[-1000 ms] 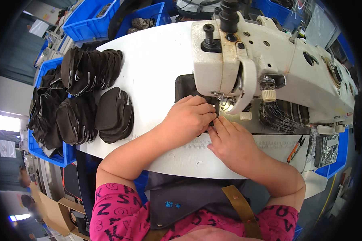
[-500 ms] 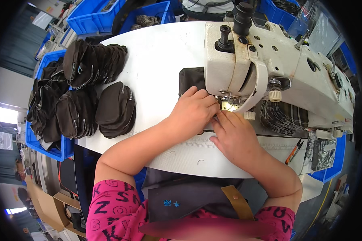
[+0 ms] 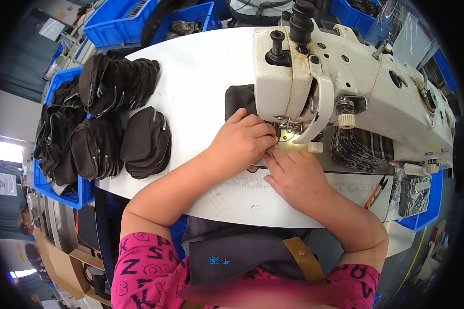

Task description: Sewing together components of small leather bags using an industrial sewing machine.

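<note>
A dark brown fabric pouch [image 3: 239, 101] lies partly under the head of a white sewing machine [image 3: 288, 77]. My left hand [image 3: 244, 142] is closed on its near edge, fingers bent and pressed together just left of the needle area. My right hand [image 3: 298, 177] meets it there, fingertips pinched at the same edge beside the lit metal plate [image 3: 288, 137]. Both hands cover much of the pouch, and the bit between the fingertips is hidden.
Stacked dark zippered pouches [image 3: 145, 141] stand on the white table [image 3: 201, 62] at left, beside a blue crate [image 3: 82, 190] of more. Striped fabric pieces [image 3: 363, 149] lie under the machine arm. Orange-and-black thread snips [image 3: 376, 192] and a ruler strip [image 3: 345, 184] are near the front edge.
The whole view has shifted a little, so the machine sits slightly further left and higher. My right fingertips have drawn back slightly from the metal plate, which shows more.
</note>
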A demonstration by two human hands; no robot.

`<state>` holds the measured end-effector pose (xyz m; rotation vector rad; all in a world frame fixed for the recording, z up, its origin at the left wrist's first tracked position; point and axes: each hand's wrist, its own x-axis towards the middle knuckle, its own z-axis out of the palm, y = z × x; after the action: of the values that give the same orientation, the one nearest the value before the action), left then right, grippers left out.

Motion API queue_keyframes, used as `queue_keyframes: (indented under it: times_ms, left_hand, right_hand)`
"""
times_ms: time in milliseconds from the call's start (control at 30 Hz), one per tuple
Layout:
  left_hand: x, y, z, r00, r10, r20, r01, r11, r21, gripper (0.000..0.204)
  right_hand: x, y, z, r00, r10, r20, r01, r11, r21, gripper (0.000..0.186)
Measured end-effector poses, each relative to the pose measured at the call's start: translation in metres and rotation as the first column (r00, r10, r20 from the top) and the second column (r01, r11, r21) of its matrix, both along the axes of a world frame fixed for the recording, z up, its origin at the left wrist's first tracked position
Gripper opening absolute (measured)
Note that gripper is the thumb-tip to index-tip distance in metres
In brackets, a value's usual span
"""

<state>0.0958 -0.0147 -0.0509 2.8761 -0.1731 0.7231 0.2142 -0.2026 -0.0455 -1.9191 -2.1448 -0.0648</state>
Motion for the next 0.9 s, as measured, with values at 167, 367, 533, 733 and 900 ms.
queue_keyframes:
  times_ms: [167,367,533,733,900]
  left_hand:
    - [0.002,-0.001,-0.005,1.000,-0.010,-0.013,0.009,0.992,-0.124,0.022]
    - [0.000,-0.001,0.001,1.000,0.006,-0.027,-0.009,0.993,-0.119,0.027]
    - [0.000,0.002,-0.003,0.997,-0.024,-0.070,0.012,0.986,-0.163,0.031]
    - [0.001,0.003,0.004,0.998,-0.028,-0.048,0.025,0.998,-0.065,0.028]
    - [-0.001,0.005,0.009,0.993,-0.034,-0.109,0.031,0.999,-0.027,0.030]
  right_hand:
    - [-0.001,0.000,0.001,1.000,-0.006,0.005,0.006,0.999,-0.031,0.052]
    - [0.000,0.000,0.001,1.000,0.002,0.013,-0.002,1.000,-0.005,0.052]
    - [0.000,0.000,0.000,1.000,0.008,-0.003,-0.008,1.000,0.006,0.052]
    - [0.000,0.000,0.006,1.000,0.004,0.018,-0.004,1.000,-0.013,0.052]
    - [-0.001,0.000,0.002,1.000,-0.008,-0.001,0.008,1.000,-0.012,0.053]
